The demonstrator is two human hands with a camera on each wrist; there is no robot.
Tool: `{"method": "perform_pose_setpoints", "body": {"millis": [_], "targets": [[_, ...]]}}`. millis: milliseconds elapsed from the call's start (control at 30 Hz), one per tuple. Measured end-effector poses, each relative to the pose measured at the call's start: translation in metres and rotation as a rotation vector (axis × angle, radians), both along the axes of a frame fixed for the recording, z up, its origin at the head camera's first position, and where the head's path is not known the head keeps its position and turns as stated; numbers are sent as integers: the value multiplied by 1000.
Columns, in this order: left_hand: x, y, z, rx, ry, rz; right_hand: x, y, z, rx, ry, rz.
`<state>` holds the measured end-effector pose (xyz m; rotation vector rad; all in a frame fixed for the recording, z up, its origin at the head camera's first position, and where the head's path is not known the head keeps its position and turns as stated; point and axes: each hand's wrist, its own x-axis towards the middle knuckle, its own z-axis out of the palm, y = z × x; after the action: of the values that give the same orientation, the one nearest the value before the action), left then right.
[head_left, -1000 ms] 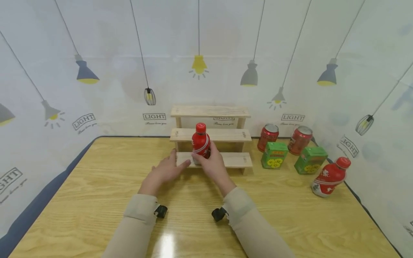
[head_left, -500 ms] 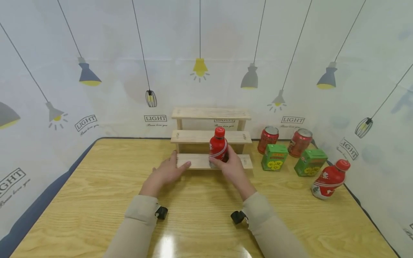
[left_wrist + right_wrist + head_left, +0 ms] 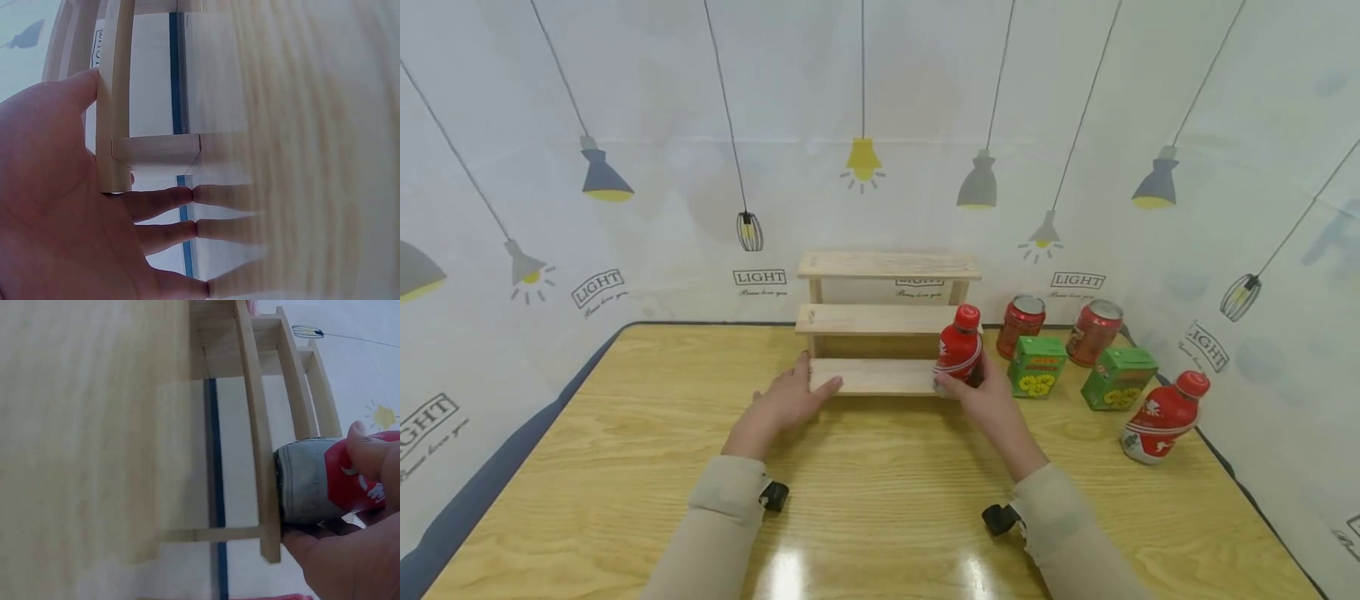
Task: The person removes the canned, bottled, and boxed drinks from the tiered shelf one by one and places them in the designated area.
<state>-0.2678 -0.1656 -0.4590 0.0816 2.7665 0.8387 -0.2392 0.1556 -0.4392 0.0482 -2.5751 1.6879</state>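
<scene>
right of centre in the head view, the right hand [image 3: 992, 404] has its fingers [image 3: 365, 450] gripping a red bottle [image 3: 958, 350] upright on the right end of the wooden rack's [image 3: 880, 321] lowest step. the left hand [image 3: 782, 400], fingers straight, rests against that step's left end on the desk [image 3: 625, 433].

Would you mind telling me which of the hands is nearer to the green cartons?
Right. The right hand holds the red bottle just beside the green cartons; the left hand rests at the wooden rack's far end.
</scene>
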Motion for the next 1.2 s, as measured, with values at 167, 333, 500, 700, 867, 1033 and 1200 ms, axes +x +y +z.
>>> {"method": "perform_pose_setpoints", "body": {"millis": [167,333,500,700,867,1033,1200], "targets": [[-2,-1,-1,0,0,-3,16,20,-5,-52,39,-18],[0,0,0,1,-3,-5,33,46,-6,-12,41,-54],[0,2,0,-3,-4,-16,51,77,-11,-30,1,-123],[-1,1,1,-4,-5,-18,58,100,-16,-82,-93,-205],[-1,-1,2,6,-14,-16,58,105,-17,-38,-110,-203],[-1,-1,0,-2,-8,-29,59,106,-17,-19,-147,-205],[-1,-2,1,-10,-6,-31,57,108,-16,-2,-181,-218]]}}
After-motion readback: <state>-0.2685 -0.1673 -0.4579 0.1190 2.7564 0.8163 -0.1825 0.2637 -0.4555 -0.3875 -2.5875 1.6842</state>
